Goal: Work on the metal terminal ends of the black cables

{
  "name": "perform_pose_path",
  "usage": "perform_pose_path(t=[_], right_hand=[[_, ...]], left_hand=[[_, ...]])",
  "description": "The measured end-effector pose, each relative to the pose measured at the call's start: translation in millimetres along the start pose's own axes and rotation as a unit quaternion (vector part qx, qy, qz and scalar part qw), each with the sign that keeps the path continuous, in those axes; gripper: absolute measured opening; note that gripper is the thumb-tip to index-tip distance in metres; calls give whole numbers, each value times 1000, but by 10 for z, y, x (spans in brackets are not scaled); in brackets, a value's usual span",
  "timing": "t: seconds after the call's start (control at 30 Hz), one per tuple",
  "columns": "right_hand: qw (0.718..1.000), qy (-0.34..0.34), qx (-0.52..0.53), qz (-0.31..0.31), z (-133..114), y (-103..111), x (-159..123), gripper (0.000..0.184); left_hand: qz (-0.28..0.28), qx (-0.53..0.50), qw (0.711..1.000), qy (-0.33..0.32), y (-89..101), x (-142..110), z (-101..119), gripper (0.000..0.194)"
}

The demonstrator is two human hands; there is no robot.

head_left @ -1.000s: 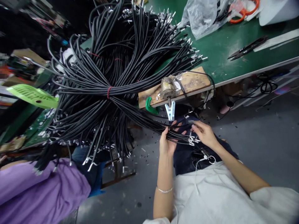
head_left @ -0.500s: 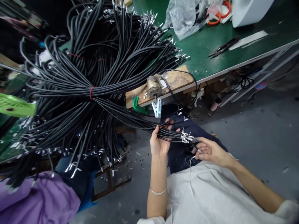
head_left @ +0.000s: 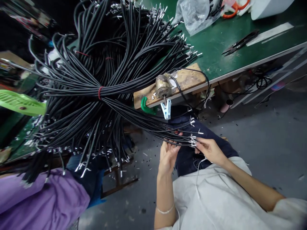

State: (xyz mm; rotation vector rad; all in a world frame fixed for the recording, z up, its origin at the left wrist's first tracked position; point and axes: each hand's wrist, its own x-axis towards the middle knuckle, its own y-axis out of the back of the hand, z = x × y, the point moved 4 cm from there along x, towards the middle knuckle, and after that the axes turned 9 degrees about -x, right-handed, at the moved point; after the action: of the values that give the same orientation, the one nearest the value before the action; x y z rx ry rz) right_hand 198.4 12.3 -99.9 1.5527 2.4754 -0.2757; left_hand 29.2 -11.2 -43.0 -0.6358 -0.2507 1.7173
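A thick bundle of black cables (head_left: 148, 123) fans out from a red tie (head_left: 100, 93) towards my lap. Their stripped ends (head_left: 192, 140) show bare silvery wire. My left hand (head_left: 169, 156) is closed round the loose cables from below, a short way behind the ends; some of its fingers are hidden by them. At the tips, the thumb and fingers of my right hand (head_left: 211, 151) pinch a silvery wire end. Several other cables spread out above my left hand. Just beyond the hands, a light blue clip (head_left: 166, 109) sits on the shaft of a small motor (head_left: 163, 85).
The motor is on a wooden board (head_left: 189, 78) by a green clamp (head_left: 146, 107) at the table edge. On the green table (head_left: 216, 62) lie black scissors (head_left: 241, 42), orange-handled scissors (head_left: 231, 14) and a plastic bag (head_left: 193, 16). A person in purple (head_left: 48, 201) sits at left, near a green fan (head_left: 22, 103).
My right hand has moved up and in to the wire ends; the dark piece at its fingers is no longer visible. My left hand has turned under the cables. The whole view has shifted slightly.
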Motion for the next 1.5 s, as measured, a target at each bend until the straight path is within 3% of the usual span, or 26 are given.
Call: perform_pose_path(t=[0.1,0.17,0.23,0.33,0.43,0.5,0.57,0.63,0.7,0.77,0.8,0.87,0.97,1.07,1.13,1.2,1.3,1.37,1.43,1.5], right_hand=[[999,-16,35,-20,-57,-53,19,34],[995,-41,76,-45,-63,-111,22,34],[990,-70,106,-69,-49,-178,15,34],[979,-110,146,-85,-33,-253,-7,31],[975,-128,161,-84,-80,-279,-51,30],[974,-133,156,-99,-157,-291,-115,30],[973,-122,136,-139,-276,-306,-210,29],[987,-64,52,-139,-437,-265,-297,29],[994,56,-89,-18,-644,-117,-339,24],[948,195,-216,129,-848,25,-362,15],[918,251,-257,167,-909,57,-349,18],[876,333,-312,156,-918,41,-246,25],[834,395,-361,133,-735,-29,3,27],[807,393,-391,205,-505,-38,279,27],[796,373,-414,237,-425,-19,456,22],[792,359,-432,239,-450,18,588,22],[790,339,-441,257,-665,92,609,18],[795,341,-417,281,-857,109,490,12],[805,372,-368,280,-1022,70,304,9],[814,400,-322,273,-1128,28,111,14]], left_hand=[[-62,221,973,-3,53,-101,15,38],[-89,384,919,-31,66,-173,52,27],[-95,482,863,-114,37,-219,125,23],[-149,542,795,-226,-66,-224,179,34],[-224,622,708,-249,-141,-164,136,45],[-242,663,650,-282,-176,-128,138,42],[-255,665,616,-337,-218,-113,175,31],[-262,648,606,-379,-258,-99,226,22],[-261,635,617,-384,-285,-68,267,20],[-260,625,634,-374,-307,-41,289,20],[-263,623,634,-375,-320,-43,297,18],[-260,632,615,-393,-344,-81,325,13],[-239,646,583,-432,-376,-221,445,9],[-269,606,606,-440,-424,-369,628,18],[-315,549,654,-414,-449,-376,748,23],[-327,503,715,-359,-436,-249,848,22],[-287,440,821,-223,-332,97,904,12],[-266,367,875,-169,-271,272,892,15],[-232,300,907,-183,-238,352,876,16],[-178,277,915,-234,-222,347,846,10]])
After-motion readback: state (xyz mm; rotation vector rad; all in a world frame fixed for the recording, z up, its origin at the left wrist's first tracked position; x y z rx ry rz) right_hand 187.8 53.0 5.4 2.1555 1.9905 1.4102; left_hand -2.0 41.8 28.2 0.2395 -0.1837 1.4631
